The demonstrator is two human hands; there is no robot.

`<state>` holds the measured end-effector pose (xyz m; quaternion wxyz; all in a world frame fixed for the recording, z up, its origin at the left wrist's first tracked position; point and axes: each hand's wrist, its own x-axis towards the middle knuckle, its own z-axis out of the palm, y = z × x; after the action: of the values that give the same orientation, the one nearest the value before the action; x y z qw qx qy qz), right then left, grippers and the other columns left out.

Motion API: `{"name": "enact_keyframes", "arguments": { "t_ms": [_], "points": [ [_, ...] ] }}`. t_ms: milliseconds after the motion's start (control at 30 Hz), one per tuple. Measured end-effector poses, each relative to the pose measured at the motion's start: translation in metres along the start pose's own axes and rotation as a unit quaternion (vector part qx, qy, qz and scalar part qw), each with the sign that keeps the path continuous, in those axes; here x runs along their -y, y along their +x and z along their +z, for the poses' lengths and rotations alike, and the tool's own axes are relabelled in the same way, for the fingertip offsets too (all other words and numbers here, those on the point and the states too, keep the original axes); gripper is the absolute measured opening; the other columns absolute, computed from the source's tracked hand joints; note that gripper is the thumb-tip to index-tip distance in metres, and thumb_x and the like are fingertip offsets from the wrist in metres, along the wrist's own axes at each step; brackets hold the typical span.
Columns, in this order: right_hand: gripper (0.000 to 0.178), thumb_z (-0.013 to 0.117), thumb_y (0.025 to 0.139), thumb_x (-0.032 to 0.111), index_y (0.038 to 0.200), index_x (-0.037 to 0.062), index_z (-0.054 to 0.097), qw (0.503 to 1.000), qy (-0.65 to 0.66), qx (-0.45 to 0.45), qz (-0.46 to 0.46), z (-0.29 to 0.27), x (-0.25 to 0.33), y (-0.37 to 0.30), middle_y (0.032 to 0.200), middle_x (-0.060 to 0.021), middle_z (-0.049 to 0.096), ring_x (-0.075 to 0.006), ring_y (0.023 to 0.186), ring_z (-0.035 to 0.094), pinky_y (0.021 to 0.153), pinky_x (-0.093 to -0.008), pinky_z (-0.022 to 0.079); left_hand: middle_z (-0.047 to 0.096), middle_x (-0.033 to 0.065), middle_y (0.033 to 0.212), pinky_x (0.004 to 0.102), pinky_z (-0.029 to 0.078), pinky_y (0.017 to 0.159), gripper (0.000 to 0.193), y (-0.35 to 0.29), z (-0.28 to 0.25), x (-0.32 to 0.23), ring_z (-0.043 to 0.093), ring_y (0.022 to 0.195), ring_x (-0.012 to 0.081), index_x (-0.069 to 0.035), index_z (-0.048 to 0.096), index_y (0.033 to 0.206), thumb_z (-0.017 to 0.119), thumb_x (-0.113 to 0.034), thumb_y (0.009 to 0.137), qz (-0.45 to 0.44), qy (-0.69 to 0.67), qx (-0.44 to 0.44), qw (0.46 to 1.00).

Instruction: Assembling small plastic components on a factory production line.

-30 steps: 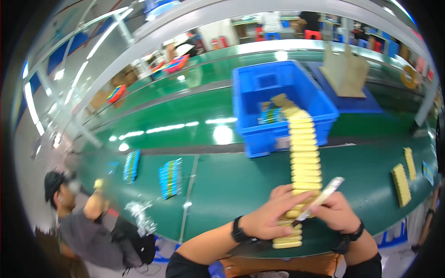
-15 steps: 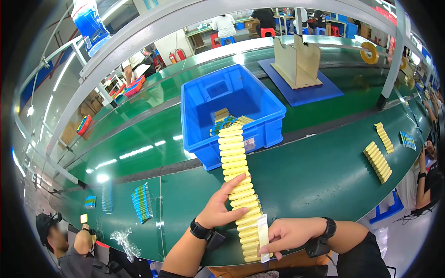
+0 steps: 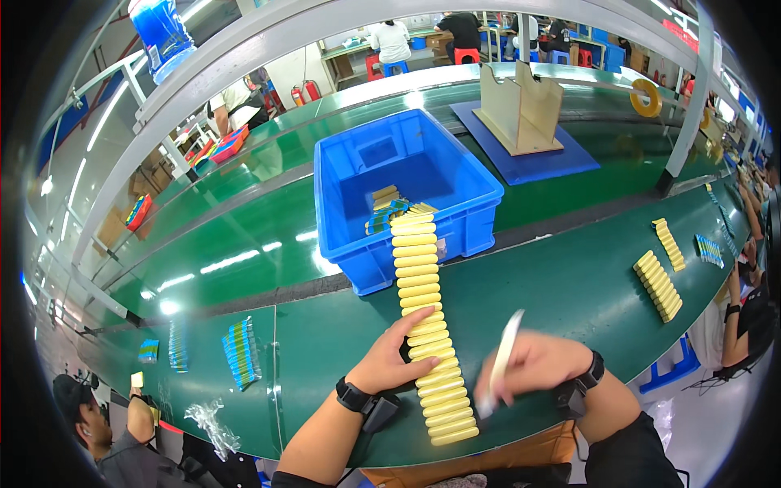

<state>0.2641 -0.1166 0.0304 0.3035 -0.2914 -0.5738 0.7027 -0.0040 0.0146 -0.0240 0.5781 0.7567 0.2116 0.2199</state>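
Observation:
A long strip of pale yellow, round-ended sticks [image 3: 418,281], joined side by side, runs from the near edge up over the rim of a blue plastic bin [image 3: 366,264]. My left hand [image 3: 389,356] grips its left side, with index finger and thumb laid over the sticks and the other fingers hidden. To the right of the strip, my right hand [image 3: 533,362] is closed on a flat, narrow whitish piece [image 3: 506,350] that points up. Motion blurs this hand, and the piece's exact kind is unclear. Inside the bin lie more yellow sticks and some blue-green ones [image 3: 381,220].
Two yellow stick bundles [image 3: 657,286] and a blue one [image 3: 709,250] lie right on the green belt [image 3: 553,301]. Blue-green bundles [image 3: 242,354] and crumpled clear plastic [image 3: 213,427] are at left. A wooden stand [image 3: 521,114] sits beyond; a co-worker [image 3: 98,431] is at lower left.
My right hand has lifted the whitish piece off the strip's near end and moved up and right with it. My left hand stays on the strip.

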Motion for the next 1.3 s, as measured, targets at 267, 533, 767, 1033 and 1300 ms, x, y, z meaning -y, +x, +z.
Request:
{"name": "enact_keyframes", "arguments": {
  "t_ms": [267, 533, 767, 1033, 1300],
  "points": [
    [0.033, 0.075, 0.089, 0.004, 0.120, 0.0145, 0.077, 0.865, -0.362, -0.265, -0.226, 0.014, -0.030, 0.048, 0.101, -0.0075, 0.060, -0.0262, 0.092, 0.061, 0.080, -0.0351, 0.052, 0.053, 0.0190, 0.139, 0.0419, 0.040, 0.115, 0.092, -0.004, 0.001, -0.001, 0.052, 0.132, 0.0332, -0.007, 0.037, 0.160, 0.084, -0.020, 0.082, 0.053, 0.109, -0.032, 0.992],
    [0.037, 0.079, 0.082, 0.007, 0.118, 0.0179, 0.076, 0.800, -0.509, -0.245, -0.200, 0.013, -0.026, 0.048, 0.100, -0.0056, 0.059, -0.0272, 0.092, 0.060, 0.081, -0.0375, 0.052, 0.053, 0.0198, 0.139, 0.0427, 0.040, 0.115, 0.095, -0.005, 0.000, -0.003, 0.051, 0.131, 0.0345, -0.007, 0.035, 0.162, 0.084, -0.022, 0.082, 0.061, 0.135, -0.038, 0.988],
    [0.017, 0.077, 0.089, 0.008, 0.105, 0.0131, 0.078, 0.766, -0.511, -0.362, -0.146, 0.006, -0.012, 0.022, 0.100, -0.0084, 0.061, -0.0286, 0.091, 0.061, 0.078, -0.0382, 0.052, 0.042, 0.0180, 0.160, 0.0385, 0.034, 0.121, 0.099, 0.001, 0.003, 0.007, 0.043, 0.146, 0.0261, -0.004, 0.030, 0.164, 0.086, -0.018, 0.083, 0.005, 0.108, -0.024, 0.994],
    [0.017, 0.066, 0.102, 0.017, 0.110, 0.0061, 0.077, 0.882, -0.212, -0.338, -0.252, 0.012, -0.023, 0.023, 0.123, -0.0113, 0.063, -0.0230, 0.113, 0.063, 0.093, -0.0363, 0.053, 0.040, 0.0200, 0.162, 0.0414, 0.026, 0.124, 0.086, -0.013, 0.008, -0.021, 0.039, 0.149, 0.0306, 0.004, 0.035, 0.160, 0.067, -0.044, 0.096, 0.111, -0.063, -0.051, 0.991],
    [0.029, 0.061, 0.108, 0.026, 0.114, -0.0002, 0.074, 0.988, -0.057, -0.123, -0.072, 0.030, -0.010, 0.013, 0.095, -0.0050, 0.073, -0.0102, 0.084, 0.066, 0.077, -0.0282, 0.054, 0.045, 0.0224, 0.155, 0.0466, 0.028, 0.123, 0.110, -0.027, 0.034, -0.042, 0.036, 0.150, 0.0359, 0.003, 0.032, 0.161, 0.061, -0.076, 0.091, 0.108, -0.054, 0.029, 0.992]
  ]
}}
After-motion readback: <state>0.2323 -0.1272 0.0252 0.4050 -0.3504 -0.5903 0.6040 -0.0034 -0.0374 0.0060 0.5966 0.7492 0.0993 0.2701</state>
